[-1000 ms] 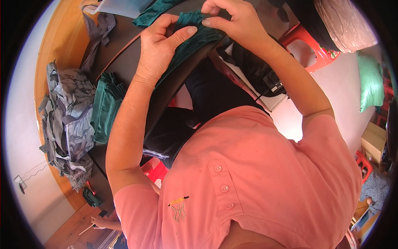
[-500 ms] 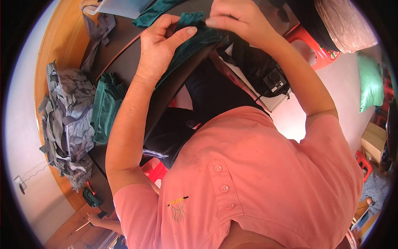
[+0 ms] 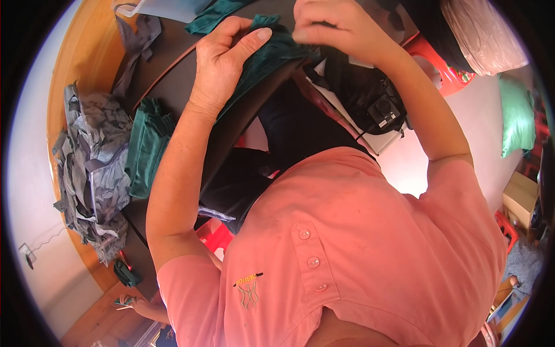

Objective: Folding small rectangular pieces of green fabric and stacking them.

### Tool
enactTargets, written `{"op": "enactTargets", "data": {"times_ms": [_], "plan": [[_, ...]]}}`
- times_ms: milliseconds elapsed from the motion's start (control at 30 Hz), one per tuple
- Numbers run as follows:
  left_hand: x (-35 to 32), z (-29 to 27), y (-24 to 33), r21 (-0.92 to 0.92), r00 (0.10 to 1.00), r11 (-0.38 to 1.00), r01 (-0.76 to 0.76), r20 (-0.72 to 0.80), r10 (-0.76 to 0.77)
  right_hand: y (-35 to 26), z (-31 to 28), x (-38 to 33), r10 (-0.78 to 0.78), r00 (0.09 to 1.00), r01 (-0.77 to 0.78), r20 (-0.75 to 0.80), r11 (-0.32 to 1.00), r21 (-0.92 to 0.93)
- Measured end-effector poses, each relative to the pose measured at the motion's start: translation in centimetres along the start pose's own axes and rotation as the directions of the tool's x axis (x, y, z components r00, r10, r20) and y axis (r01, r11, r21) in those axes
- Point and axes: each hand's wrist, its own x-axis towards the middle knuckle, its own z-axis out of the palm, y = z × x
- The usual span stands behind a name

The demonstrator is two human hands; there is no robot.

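Note:
A strip of dark green velvet (image 3: 269,55) lies over the table's near edge. My left hand (image 3: 228,52) pinches its folded upper end between thumb and fingers. Just to the right, my right hand (image 3: 329,26) is closed with thumb and fingertips together, close to the cloth; whatever it grips is too small or hidden to make out. Beyond my left hand lies another piece of green velvet (image 3: 215,16). Left of my left forearm sits a folded stack of green velvet (image 3: 147,153).
A heap of grey fabric pieces (image 3: 101,156) covers the table's left side, beside a wooden panel. A grey strip (image 3: 137,43) lies farther off. A black bag (image 3: 370,101) and a red stool (image 3: 442,69) are at right. At lower left another person's hand (image 3: 136,305) holds something thin.
My right hand has shifted slightly, and the velvet near its fingers has moved a little. My left hand keeps its pinch. The other person's hand has turned, with a green bit showing at it.

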Motion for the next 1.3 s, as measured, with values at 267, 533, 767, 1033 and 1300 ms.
{"op": "enactTargets", "data": {"times_ms": [267, 533, 767, 1033, 1300], "plan": [[0.3, -0.1, -0.5, 0.046, 1.0, 0.999, 0.007, 0.012, -0.008, -2.0, 1.4, 2.7, 0.23, 0.956, -0.232, -0.184, 0.973, 0.013], [0.2, -0.3, -0.5, 0.029, 1.0, 0.999, -0.012, -0.009, 0.012, -0.3, 0.8, 0.5, 0.023, 0.999, -0.023, -0.026, 1.0, -0.016], [0.1, -0.6, -0.3, 0.064, 1.0, 0.998, 0.004, -0.011, -0.003, -2.0, 0.9, 1.5, 0.119, 0.993, -0.119, -0.007, 0.992, -0.039], [0.2, -0.4, 0.0, 0.019, 1.0, 1.0, -0.001, 0.006, 0.001, -1.4, 1.1, 0.6, 0.037, 0.996, -0.044, -0.082, 0.996, -0.083], [0.0, -0.7, -0.6, -0.006, 0.987, 0.988, -0.153, 0.043, 0.153, -3.7, 0.8, 2.6, 0.058, 0.996, -0.067, -0.07, 0.989, -0.134]]}}
